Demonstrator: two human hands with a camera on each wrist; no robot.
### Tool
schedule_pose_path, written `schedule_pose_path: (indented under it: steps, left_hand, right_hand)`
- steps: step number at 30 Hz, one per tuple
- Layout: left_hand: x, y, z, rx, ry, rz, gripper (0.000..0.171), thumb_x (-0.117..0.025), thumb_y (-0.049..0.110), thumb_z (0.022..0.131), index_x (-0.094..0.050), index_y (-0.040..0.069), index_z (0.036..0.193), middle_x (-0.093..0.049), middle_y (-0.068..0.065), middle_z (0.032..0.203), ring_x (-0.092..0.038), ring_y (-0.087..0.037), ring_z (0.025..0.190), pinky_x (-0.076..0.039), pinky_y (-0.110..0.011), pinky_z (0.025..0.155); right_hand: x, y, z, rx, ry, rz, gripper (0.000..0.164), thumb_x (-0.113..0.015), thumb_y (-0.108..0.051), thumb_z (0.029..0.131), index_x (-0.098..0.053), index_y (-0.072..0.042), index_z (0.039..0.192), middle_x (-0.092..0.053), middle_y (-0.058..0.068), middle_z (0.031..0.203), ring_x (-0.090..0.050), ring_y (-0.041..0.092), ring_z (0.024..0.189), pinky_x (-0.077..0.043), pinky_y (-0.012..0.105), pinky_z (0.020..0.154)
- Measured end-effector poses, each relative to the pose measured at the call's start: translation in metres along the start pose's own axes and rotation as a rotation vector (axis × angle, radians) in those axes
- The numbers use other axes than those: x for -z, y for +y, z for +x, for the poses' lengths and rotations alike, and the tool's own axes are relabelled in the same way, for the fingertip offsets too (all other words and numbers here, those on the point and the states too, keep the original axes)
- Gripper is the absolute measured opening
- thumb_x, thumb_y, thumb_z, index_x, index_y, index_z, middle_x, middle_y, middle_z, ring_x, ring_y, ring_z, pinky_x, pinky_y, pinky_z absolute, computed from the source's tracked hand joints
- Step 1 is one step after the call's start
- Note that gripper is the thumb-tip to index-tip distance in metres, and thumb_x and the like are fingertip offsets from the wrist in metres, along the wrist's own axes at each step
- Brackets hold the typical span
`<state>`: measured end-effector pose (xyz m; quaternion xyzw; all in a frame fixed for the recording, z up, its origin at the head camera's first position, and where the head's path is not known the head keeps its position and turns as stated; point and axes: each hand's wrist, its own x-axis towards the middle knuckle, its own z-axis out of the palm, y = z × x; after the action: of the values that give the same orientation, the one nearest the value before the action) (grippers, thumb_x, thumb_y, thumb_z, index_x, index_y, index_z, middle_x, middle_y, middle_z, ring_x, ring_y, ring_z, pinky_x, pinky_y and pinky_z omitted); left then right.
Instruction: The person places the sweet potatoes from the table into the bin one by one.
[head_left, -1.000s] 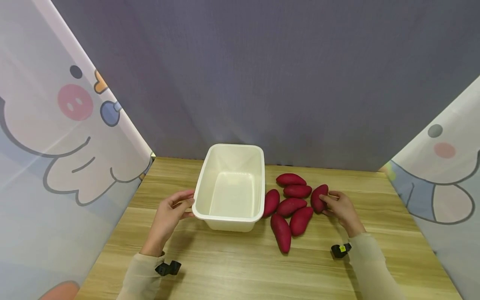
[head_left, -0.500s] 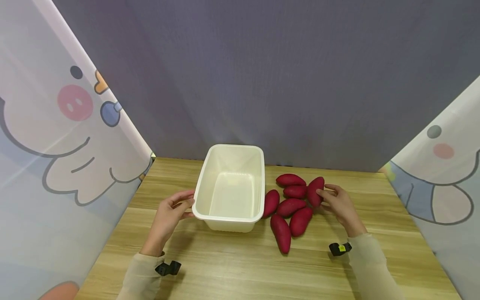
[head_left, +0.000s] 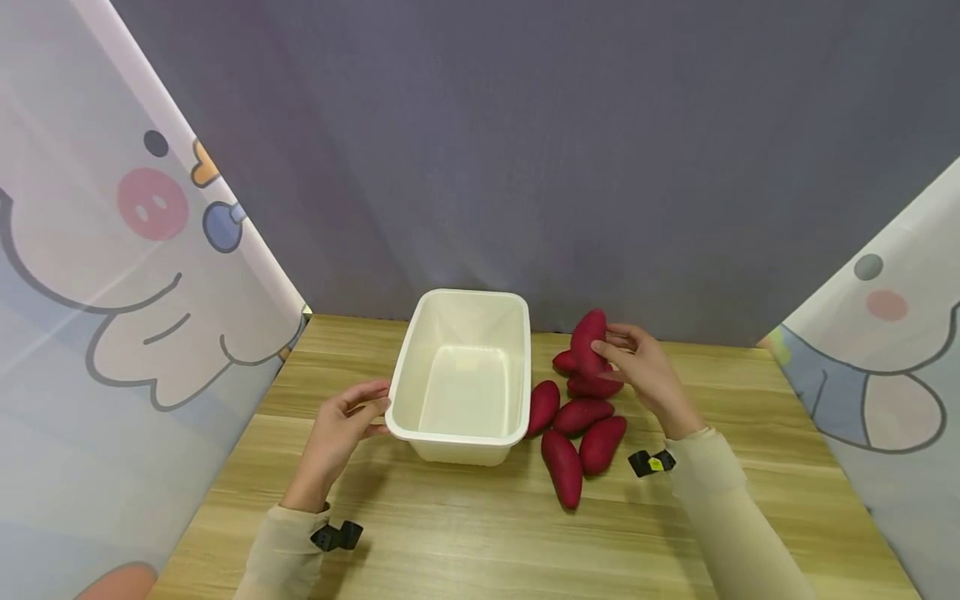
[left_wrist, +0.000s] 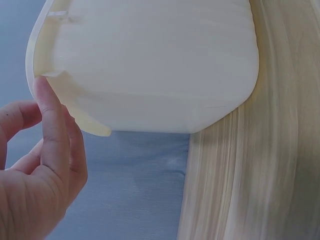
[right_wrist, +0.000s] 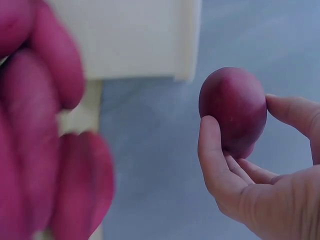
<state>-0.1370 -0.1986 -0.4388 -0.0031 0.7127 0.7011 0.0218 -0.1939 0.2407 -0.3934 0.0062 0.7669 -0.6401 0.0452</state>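
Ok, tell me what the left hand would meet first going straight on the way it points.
The white tub, most likely: the left hand touches its left edge near the close corner, though exact depth is hard to judge.

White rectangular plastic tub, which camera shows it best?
The head view: the white rectangular plastic tub shows its inside and nearly its whole rim. The left wrist view shows its outside, cropped; the right wrist view, only a part.
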Motion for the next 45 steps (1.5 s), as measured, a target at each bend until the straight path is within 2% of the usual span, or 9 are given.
schedule_pose_path:
  steps: [5, 9, 14, 20, 26, 32, 37, 45]
  left_hand:
    - [0.0, 0.0, 0.0, -0.003, -0.002, -0.003, 0.037, -0.068, 0.009, 0.097, -0.062, -0.004, 0.13, -0.06, -0.021, 0.125, -0.065, -0.029, 0.102, -0.064, -0.036, 0.076]
    - [0.0, -0.001, -0.001, 0.001, -0.003, -0.011, 0.038, -0.068, 0.01, 0.097, -0.061, -0.005, 0.131, -0.059, -0.021, 0.125, -0.066, -0.024, 0.099, -0.064, -0.036, 0.077]
    - [0.0, -0.001, -0.001, 0.01, -0.011, -0.026, 0.039, -0.068, 0.009, 0.097, -0.06, -0.005, 0.131, -0.059, -0.021, 0.125, -0.066, -0.023, 0.099, -0.063, -0.036, 0.078]
    - [0.0, -0.001, -0.001, 0.01, -0.014, -0.035, 0.039, -0.068, 0.01, 0.097, -0.06, -0.005, 0.132, -0.059, -0.02, 0.126, -0.065, -0.025, 0.101, -0.063, -0.037, 0.078]
    - [-0.002, 0.001, -0.003, 0.006, -0.017, -0.045, 0.039, -0.069, 0.009, 0.096, -0.06, -0.005, 0.131, -0.06, -0.019, 0.125, -0.066, -0.026, 0.101, -0.063, -0.038, 0.078]
    - [-0.003, 0.002, -0.004, 0.006, -0.02, -0.049, 0.038, -0.068, 0.008, 0.096, -0.06, -0.005, 0.131, -0.06, -0.02, 0.124, -0.066, -0.025, 0.1, -0.063, -0.038, 0.077]
    - [-0.005, 0.001, -0.003, 0.003, -0.021, -0.052, 0.037, -0.069, 0.008, 0.096, -0.061, -0.005, 0.131, -0.06, -0.02, 0.124, -0.066, -0.024, 0.099, -0.064, -0.038, 0.077]
    - [-0.007, -0.001, -0.002, -0.007, -0.032, -0.055, 0.037, -0.068, 0.008, 0.097, -0.061, -0.006, 0.13, -0.06, -0.021, 0.124, -0.066, -0.024, 0.099, -0.064, -0.038, 0.077]
  right_hand:
    - [-0.027, -0.028, 0.016, 0.051, -0.031, 0.018, 0.067, -0.069, -0.019, 0.096, -0.035, 0.006, 0.149, -0.044, 0.028, 0.141, -0.063, 0.019, 0.103, -0.063, 0.034, 0.078]
    - [-0.051, -0.049, 0.028, 0.074, -0.066, 0.061, 0.063, -0.07, -0.012, 0.094, -0.038, 0.007, 0.146, -0.047, 0.027, 0.138, -0.061, 0.028, 0.108, -0.063, 0.043, 0.08]
    - [-0.081, -0.07, 0.041, 0.072, -0.104, 0.05, 0.063, -0.071, -0.014, 0.094, -0.04, 0.005, 0.145, -0.051, 0.023, 0.135, -0.059, 0.034, 0.114, -0.059, 0.053, 0.085]
    - [-0.116, -0.083, 0.057, 0.017, -0.134, 0.041, 0.062, -0.073, -0.017, 0.093, -0.041, 0.003, 0.144, -0.055, 0.02, 0.131, -0.064, 0.034, 0.107, -0.062, 0.046, 0.08]
    - [-0.146, -0.084, 0.069, -0.006, -0.15, 0.069, 0.058, -0.072, -0.014, 0.093, -0.043, 0.004, 0.14, -0.059, 0.02, 0.124, -0.066, 0.034, 0.102, -0.063, 0.046, 0.079]
    - [-0.167, -0.077, 0.074, -0.04, -0.153, 0.067, 0.059, -0.073, -0.015, 0.092, -0.044, 0.004, 0.14, -0.061, 0.02, 0.124, -0.066, 0.033, 0.1, -0.062, 0.049, 0.081]
    - [-0.177, -0.067, 0.077, -0.061, -0.155, 0.059, 0.06, -0.072, -0.015, 0.092, -0.043, 0.004, 0.141, -0.058, 0.022, 0.128, -0.066, 0.035, 0.102, -0.059, 0.053, 0.085]
    - [-0.181, -0.056, 0.076, -0.068, -0.16, 0.026, 0.059, -0.072, -0.016, 0.092, -0.043, 0.004, 0.14, -0.059, 0.023, 0.128, -0.066, 0.036, 0.103, -0.06, 0.052, 0.084]
